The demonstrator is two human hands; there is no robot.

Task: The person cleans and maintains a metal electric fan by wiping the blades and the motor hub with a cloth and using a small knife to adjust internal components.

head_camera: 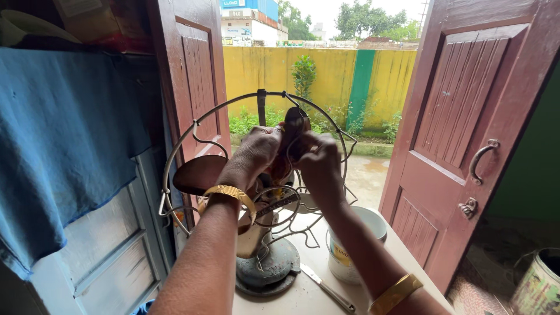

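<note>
The fan blade [294, 131] at twelve o'clock is dark brown. At nine o'clock hangs a plain blue cloth [64, 140]; the doors [466, 128] are maroon.

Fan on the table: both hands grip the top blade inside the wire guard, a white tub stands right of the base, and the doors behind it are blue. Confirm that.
Wrong on the doors: the head view shows them reddish brown, not blue. The rest holds: the left hand and right hand grip the top blade inside the wire guard, and the white tub stands right of the base.
</note>
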